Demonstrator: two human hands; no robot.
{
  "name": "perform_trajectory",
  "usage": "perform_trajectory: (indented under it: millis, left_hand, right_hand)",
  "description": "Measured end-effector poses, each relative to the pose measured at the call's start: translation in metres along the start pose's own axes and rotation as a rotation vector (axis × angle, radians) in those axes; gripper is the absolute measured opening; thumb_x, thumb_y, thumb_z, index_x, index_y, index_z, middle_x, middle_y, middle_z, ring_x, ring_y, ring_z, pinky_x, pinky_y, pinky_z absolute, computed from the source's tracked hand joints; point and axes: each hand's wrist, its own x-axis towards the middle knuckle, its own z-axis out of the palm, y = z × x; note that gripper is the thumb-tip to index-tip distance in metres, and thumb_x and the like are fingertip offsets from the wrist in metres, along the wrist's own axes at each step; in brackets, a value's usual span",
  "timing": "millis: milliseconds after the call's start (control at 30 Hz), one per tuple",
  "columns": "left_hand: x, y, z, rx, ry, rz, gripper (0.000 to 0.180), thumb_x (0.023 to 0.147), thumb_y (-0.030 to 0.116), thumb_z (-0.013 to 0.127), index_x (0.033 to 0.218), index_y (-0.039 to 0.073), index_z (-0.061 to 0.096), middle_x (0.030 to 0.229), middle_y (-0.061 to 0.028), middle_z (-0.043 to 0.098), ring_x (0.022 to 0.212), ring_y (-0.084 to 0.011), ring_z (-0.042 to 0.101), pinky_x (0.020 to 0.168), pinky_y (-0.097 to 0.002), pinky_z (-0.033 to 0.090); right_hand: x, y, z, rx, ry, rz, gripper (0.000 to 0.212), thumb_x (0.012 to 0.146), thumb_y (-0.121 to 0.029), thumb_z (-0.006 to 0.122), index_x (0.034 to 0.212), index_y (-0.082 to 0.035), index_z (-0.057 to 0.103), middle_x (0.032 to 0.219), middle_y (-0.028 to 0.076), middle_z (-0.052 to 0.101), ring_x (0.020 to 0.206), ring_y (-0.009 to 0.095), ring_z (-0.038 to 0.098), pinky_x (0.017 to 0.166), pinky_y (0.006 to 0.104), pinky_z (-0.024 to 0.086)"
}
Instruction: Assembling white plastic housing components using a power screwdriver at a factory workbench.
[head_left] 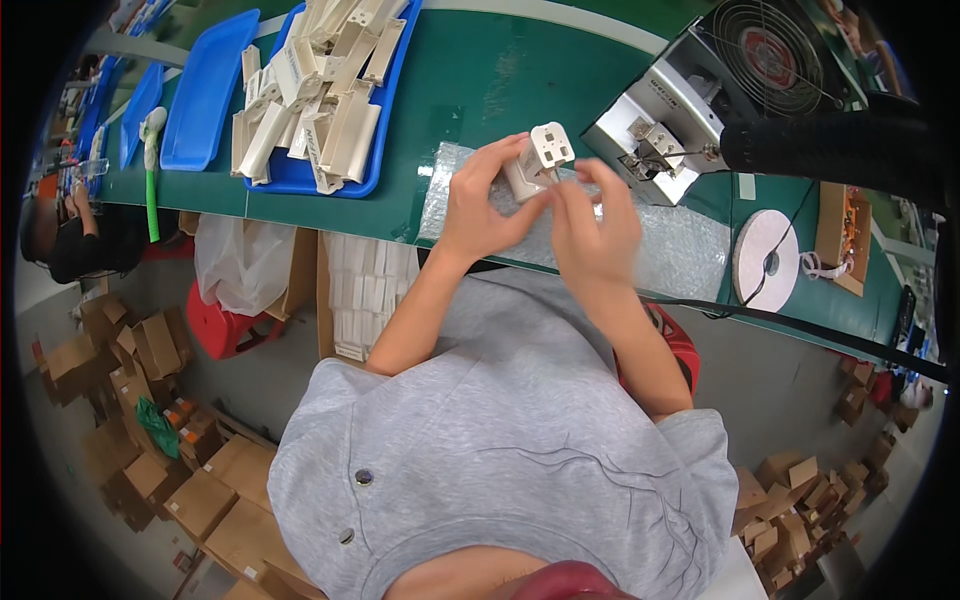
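Note:
My left hand (488, 205) is wrapped round a white plastic housing (527, 180), its fingers behind and its thumb in front. The housing stands tilted, with its end face up, and that face has several dark square openings. Close against its right side is my right hand (597, 228), slightly blurred. Thumb and forefinger are pinched together at the housing's edge; whatever they hold is too small to make out. Both hands are above a sheet of bubble wrap (685, 238) on the green table (470, 75).
A blue tray (376, 165) heaped with white plastic housings (310, 90) is at the left. Right of my hands stands a metal machine (668, 125) with a fan (770, 55). Beyond lie a white reel (767, 260) and a cardboard box (842, 235). A box of white parts (365, 290) sits below the table edge.

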Motion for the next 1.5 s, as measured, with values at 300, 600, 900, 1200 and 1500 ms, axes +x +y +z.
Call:
perform_trajectory:
  millis: [300, 600, 900, 1200, 1500]
  left_hand:
    - [0.001, -0.005, 0.001, 0.022, 0.004, -0.107, 0.057, 0.072, 0.024, 0.092, 0.116, -0.002, 0.066, 0.112, -0.0188, 0.072, 0.095, -0.029, 0.073, 0.08, -0.0362, 0.058]
    - [-0.001, 0.004, -0.007, 0.009, -0.136, -0.121, 0.064, 0.072, 0.021, 0.094, 0.123, -0.001, 0.062, 0.116, -0.0175, 0.071, 0.103, -0.0292, 0.072, 0.085, -0.0381, 0.058]
    - [-0.004, 0.006, 0.007, -0.033, -0.075, 0.0, 0.063, 0.071, 0.02, 0.095, 0.123, 0.001, 0.064, 0.121, -0.0181, 0.071, 0.107, -0.029, 0.072, 0.086, -0.0366, 0.06]
    - [-0.005, -0.001, 0.006, -0.093, -0.068, -0.021, 0.059, 0.068, 0.019, 0.096, 0.117, 0.001, 0.068, 0.125, -0.0192, 0.07, 0.11, -0.0288, 0.072, 0.091, -0.0364, 0.059]
    - [-0.005, -0.001, 0.007, -0.089, -0.058, -0.024, 0.059, 0.067, 0.018, 0.097, 0.116, 0.001, 0.068, 0.124, -0.0191, 0.071, 0.11, -0.0294, 0.072, 0.092, -0.0374, 0.059]
  right_hand:
    - [0.011, -0.004, -0.056, 0.113, 0.28, -0.068, 0.049, 0.08, -0.017, 0.089, 0.122, -0.004, 0.067, 0.137, 0.019, 0.053, 0.116, 0.031, 0.06, 0.09, 0.0416, 0.054]
    - [0.133, 0.053, -0.147, 1.275, 0.161, -0.033, 0.052, 0.095, -0.014, 0.062, 0.138, 0.009, 0.048, 0.093, 0.014, 0.06, 0.086, 0.02, 0.055, 0.081, 0.0347, 0.042]
    - [0.15, 0.025, -0.171, 1.31, 0.022, 0.074, 0.017, 0.103, -0.013, 0.061, 0.117, -0.004, 0.059, 0.092, 0.005, 0.05, 0.087, 0.016, 0.048, 0.087, 0.0367, 0.04]
    - [0.186, -0.023, -0.122, 0.813, 0.597, 0.497, 0.016, 0.091, -0.004, 0.07, 0.102, -0.007, 0.059, 0.065, -0.002, 0.048, 0.051, 0.009, 0.047, 0.053, 0.0252, 0.041]
    - [0.168, 0.033, -0.204, 1.218, 0.4, 0.016, 0.011, 0.091, -0.01, 0.054, 0.083, -0.003, 0.058, 0.076, 0.004, 0.046, 0.07, 0.018, 0.047, 0.075, 0.0384, 0.041]
